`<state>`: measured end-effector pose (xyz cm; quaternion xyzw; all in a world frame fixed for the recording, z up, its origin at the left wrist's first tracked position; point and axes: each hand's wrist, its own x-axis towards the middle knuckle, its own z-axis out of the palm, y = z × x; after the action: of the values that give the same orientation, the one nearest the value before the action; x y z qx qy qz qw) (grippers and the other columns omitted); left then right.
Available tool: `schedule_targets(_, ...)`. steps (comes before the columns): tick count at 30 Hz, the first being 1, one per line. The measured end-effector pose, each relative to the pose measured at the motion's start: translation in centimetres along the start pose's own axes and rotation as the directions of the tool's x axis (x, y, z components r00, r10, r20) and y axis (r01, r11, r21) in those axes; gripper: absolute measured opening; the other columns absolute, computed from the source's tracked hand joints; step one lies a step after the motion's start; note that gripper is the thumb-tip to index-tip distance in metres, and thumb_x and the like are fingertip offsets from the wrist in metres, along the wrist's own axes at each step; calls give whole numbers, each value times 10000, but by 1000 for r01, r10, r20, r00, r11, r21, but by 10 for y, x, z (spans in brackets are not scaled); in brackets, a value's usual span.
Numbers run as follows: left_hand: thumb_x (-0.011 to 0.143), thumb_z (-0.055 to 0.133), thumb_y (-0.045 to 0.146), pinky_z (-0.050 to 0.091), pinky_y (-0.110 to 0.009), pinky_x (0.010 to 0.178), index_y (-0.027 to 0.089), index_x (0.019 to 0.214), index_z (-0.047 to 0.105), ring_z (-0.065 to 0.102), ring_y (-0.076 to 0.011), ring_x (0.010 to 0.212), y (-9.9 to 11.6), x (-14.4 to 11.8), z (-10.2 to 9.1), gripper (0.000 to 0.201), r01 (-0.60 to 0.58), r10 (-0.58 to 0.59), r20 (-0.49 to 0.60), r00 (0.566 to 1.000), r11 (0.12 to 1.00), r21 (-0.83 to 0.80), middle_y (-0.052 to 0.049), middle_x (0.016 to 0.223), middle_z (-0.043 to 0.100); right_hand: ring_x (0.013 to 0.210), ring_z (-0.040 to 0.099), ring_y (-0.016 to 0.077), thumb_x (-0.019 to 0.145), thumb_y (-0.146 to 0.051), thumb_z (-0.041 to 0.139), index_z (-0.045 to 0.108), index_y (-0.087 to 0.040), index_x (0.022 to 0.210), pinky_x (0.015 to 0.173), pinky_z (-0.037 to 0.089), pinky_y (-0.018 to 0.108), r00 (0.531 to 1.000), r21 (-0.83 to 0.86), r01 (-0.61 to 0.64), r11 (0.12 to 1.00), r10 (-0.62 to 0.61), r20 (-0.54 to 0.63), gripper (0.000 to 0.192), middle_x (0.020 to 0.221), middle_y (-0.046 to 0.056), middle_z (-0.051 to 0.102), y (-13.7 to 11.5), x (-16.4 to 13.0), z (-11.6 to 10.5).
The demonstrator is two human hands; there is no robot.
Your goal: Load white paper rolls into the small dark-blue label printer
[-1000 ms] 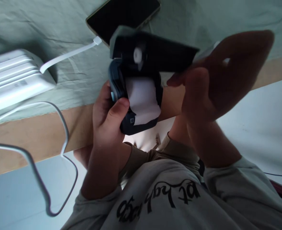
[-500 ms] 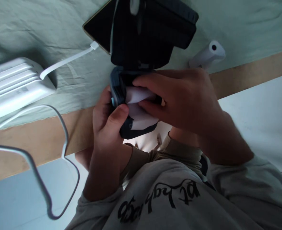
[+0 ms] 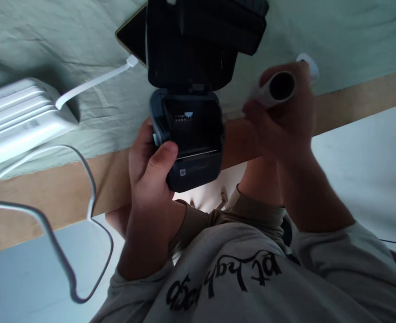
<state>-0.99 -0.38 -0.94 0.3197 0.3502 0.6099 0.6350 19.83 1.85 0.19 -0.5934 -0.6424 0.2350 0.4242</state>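
A dark label printer [image 3: 200, 172] is gripped at its left side by my left hand [image 3: 151, 175], thumb over the edge. Its black lid [image 3: 191, 58] stands wide open toward the far side, and the dark paper bay faces up with no roll inside. Right of the printer, my right hand [image 3: 288, 128] is closed around a white paper roll [image 3: 262, 95], whose dark round core points at me. The hand is slightly blurred.
Behind my right hand is a white object [image 3: 308, 65], mostly hidden. On the green cloth [image 3: 93, 40] lie a dark phone [image 3: 132, 33] with a white cable [image 3: 93, 84] and a white power strip [image 3: 23, 116]. A grey cord [image 3: 50, 242] loops over the wooden table edge [image 3: 113, 179].
My right hand has lifted the paper roll out of the printer and carried it to the right. My left hand still holds the printer, which has shifted slightly left.
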Motion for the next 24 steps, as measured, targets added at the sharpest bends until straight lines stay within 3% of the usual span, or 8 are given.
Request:
schedule_targets(3,767,703,300,612,-312,765,134,1001,706,687,-159,773,-1,0,0,287,-4,4,5,1000,1000,-16,-16,839,707,1049,604,164,818,-277,668,574,-264,1125,949,505,342,984,-231,176,957,-174,29,321,1106,9,641,0,10,4)
schedule_targets(7,773,692,290,595,-299,760,137,1016,703,680,-161,796,-1,-1,0,288,-3,3,-15,1000,1000,13,-25,869,704,1119,644,196,791,-250,695,488,-269,1313,933,522,336,983,-296,181,938,-169,69,562,1248,32,647,6,4,2)
schedule_targets(12,760,698,328,571,-323,712,153,1015,698,672,-209,854,4,-2,0,310,34,-35,22,999,999,36,-57,906,701,1075,611,217,831,-234,616,630,-185,1171,942,472,362,901,-406,280,870,-384,-202,344,1112,94,622,25,9,-30)
schedule_targets(15,756,697,315,567,-317,717,155,1015,697,667,-198,842,5,-2,0,305,44,-44,5,999,998,32,-47,899,700,1108,590,258,733,-224,721,651,-158,1194,977,460,391,937,-474,197,858,-307,-166,470,1153,124,630,46,24,-44)
schedule_targets(18,766,687,292,573,-310,716,150,1014,698,668,-189,827,6,-3,0,287,41,-41,-4,999,999,25,-42,889,702,1079,587,227,721,-203,721,664,-199,1133,1002,442,367,975,-427,81,901,-161,-155,416,1128,101,658,60,31,-45)
schedule_targets(21,761,676,256,582,-298,716,131,1003,691,671,-177,800,6,-4,3,272,37,-37,15,999,999,-5,-37,873,704,968,609,143,746,-193,682,471,-287,1316,853,476,297,978,-305,115,945,-162,-133,616,1393,61,537,59,25,-40)
schedule_targets(22,762,669,237,585,-292,728,127,999,688,674,-172,802,7,-4,4,262,47,-47,1,999,999,-16,-32,872,707,931,611,123,757,-192,665,396,-318,1344,788,472,281,980,-259,134,957,-167,-111,658,1410,51,518,57,22,-38)
schedule_targets(24,766,663,214,590,-289,774,122,997,684,680,-166,818,9,-5,8,250,70,-70,-29,997,997,-27,-26,873,714,901,613,111,807,-191,584,374,-342,1290,744,457,273,986,-182,150,972,-161,-47,548,1298,38,576,54,16,-37)
